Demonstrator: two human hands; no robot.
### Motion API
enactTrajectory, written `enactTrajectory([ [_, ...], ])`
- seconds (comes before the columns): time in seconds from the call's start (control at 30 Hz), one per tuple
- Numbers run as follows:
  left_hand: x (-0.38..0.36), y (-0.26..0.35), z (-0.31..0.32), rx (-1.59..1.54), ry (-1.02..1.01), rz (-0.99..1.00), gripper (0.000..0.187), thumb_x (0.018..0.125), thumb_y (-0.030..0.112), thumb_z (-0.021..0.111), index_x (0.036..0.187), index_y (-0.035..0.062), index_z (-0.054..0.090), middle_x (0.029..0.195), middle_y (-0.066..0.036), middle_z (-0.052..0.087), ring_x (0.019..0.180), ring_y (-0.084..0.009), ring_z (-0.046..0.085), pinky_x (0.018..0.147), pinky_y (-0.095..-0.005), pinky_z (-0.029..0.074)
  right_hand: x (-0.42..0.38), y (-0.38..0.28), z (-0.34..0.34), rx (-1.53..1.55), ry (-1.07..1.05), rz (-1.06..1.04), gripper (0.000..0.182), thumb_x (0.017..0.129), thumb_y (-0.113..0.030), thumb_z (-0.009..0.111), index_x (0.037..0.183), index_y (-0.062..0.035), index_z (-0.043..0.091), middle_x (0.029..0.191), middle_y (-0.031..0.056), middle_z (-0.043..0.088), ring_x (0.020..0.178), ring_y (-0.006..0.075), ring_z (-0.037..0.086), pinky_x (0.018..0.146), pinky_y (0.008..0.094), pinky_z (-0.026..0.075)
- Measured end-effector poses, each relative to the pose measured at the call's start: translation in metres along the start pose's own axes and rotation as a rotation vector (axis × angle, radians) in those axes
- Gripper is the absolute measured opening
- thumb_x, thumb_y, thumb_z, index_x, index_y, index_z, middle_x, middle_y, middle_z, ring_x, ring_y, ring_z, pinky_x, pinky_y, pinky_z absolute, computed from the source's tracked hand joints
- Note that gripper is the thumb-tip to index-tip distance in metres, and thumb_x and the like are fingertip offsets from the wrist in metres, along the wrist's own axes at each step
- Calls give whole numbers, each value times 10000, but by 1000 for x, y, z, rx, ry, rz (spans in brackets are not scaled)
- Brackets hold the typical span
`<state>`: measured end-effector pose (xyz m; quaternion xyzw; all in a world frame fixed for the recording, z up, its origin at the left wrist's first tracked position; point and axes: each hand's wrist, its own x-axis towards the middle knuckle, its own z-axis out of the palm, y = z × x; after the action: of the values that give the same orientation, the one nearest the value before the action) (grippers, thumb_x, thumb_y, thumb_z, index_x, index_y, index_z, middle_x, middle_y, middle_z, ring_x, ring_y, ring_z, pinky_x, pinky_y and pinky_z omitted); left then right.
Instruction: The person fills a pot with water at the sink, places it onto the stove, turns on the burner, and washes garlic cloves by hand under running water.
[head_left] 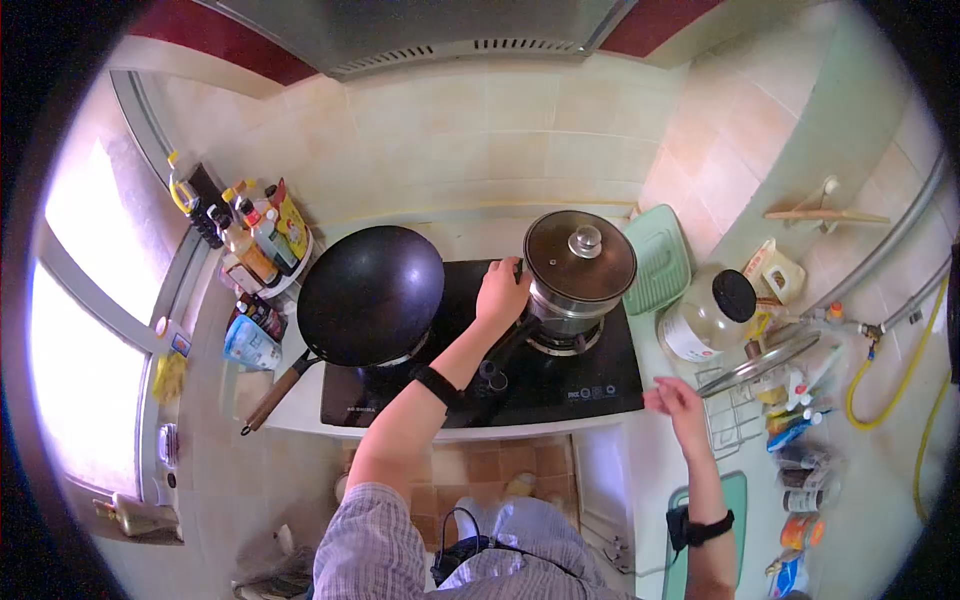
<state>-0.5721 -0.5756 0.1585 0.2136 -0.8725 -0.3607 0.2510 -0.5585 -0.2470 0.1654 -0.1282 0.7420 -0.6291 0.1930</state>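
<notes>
On the right burner stands a steel pot with a brown-tinted glass lid and a round metal knob. My left hand is at the pot's left side, its fingers closed around a small black side handle just below the lid. A long black handle sticks out from the lower pot toward me. To the right of the stove, my right hand hovers over the counter with nothing in it, fingers loosely bent and apart. Close beside it lies a wire rack.
A black wok sits on the left burner, its wooden handle jutting past the stove edge. Sauce bottles crowd the left corner. Rightward are a green tray, a large jar, a tilted glass lid and a green board.
</notes>
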Motion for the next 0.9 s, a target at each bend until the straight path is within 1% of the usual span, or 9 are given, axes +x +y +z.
enactTrajectory([
  [0.3, 44, -15, 16, -51, 22, 2, 277, 775, 198, 497, 963, 1, 549, 854, -190, 558, 838, -326, 527, 755, -391, 419, 142, 1, 40, -120, 123, -79, 324, 848, -250, 454, 1096, -42, 453, 964, 78, 552, 834, 146, 552, 673, 265, 458],
  [0.5, 79, -37, 32, -19, -18, 74, 237, 782, 199, 467, 906, 33, 581, 849, -204, 574, 824, -346, 545, 723, -402, 431, 180, 3, 46, -96, 216, 177, 410, 852, -331, 409, 1131, -31, 423, 941, 87, 518, 637, 154, 502, 552, 279, 485],
  [0.57, 91, -57, 44, -61, -120, -19, 261, 812, 238, 449, 954, 62, 578, 885, -179, 582, 855, -316, 554, 727, -360, 430, 177, 6, 56, -64, 218, 25, 410, 855, -334, 405, 1111, -14, 428, 949, 135, 525, 659, 217, 533, 521, 307, 487],
  [0.63, 93, -47, 34, -39, -152, 5, 272, 810, 270, 485, 956, 62, 582, 874, -160, 597, 820, -247, 582, 703, -334, 435, 184, 24, 59, -339, 279, -235, 323, 853, -271, 368, 955, 17, 474, 959, 246, 512, 861, 414, 489, 741, 432, 399],
  [0.73, 104, -58, 33, -215, -239, -72, 244, 820, 215, 494, 932, 25, 598, 797, -93, 615, 720, -150, 563, 641, -274, 432, 175, 5, 64, -226, 373, -182, 249, 835, -199, 374, 897, 17, 481, 829, 254, 539, 777, 410, 508, 684, 460, 402],
  [0.77, 112, -75, 41, -330, -268, -92, 245, 823, 215, 498, 925, 18, 603, 780, -65, 613, 700, -128, 550, 627, -257, 429, 179, 10, 62, -296, 359, -167, 327, 857, -255, 396, 1049, 3, 457, 709, 155, 559, 523, 222, 518, 513, 343, 427],
  [0.8, 107, -59, 37, -298, -272, -148, 249, 824, 215, 504, 936, 14, 601, 788, -46, 604, 692, -111, 538, 614, -241, 426, 175, 4, 62, -259, 365, -181, 295, 855, -228, 388, 1018, 6, 462, 680, 163, 549, 529, 239, 526, 517, 345, 423],
  [0.83, 101, -40, 24, -261, -271, -206, 254, 826, 214, 510, 947, 10, 599, 797, -28, 595, 684, -94, 527, 602, -225, 423, 165, -9, 64, -212, 399, -169, 240, 829, -164, 376, 924, 25, 489, 857, 241, 540, 817, 396, 506, 741, 434, 405],
  [0.9, 92, -29, 19, -356, -221, -104, 271, 828, 214, 513, 993, 11, 582, 839, -40, 597, 703, -84, 530, 583, -213, 422, 158, -21, 63, -158, 403, -227, 230, 827, -139, 368, 948, 23, 477, 911, 249, 524, 877, 380, 493, 766, 430, 394],
])
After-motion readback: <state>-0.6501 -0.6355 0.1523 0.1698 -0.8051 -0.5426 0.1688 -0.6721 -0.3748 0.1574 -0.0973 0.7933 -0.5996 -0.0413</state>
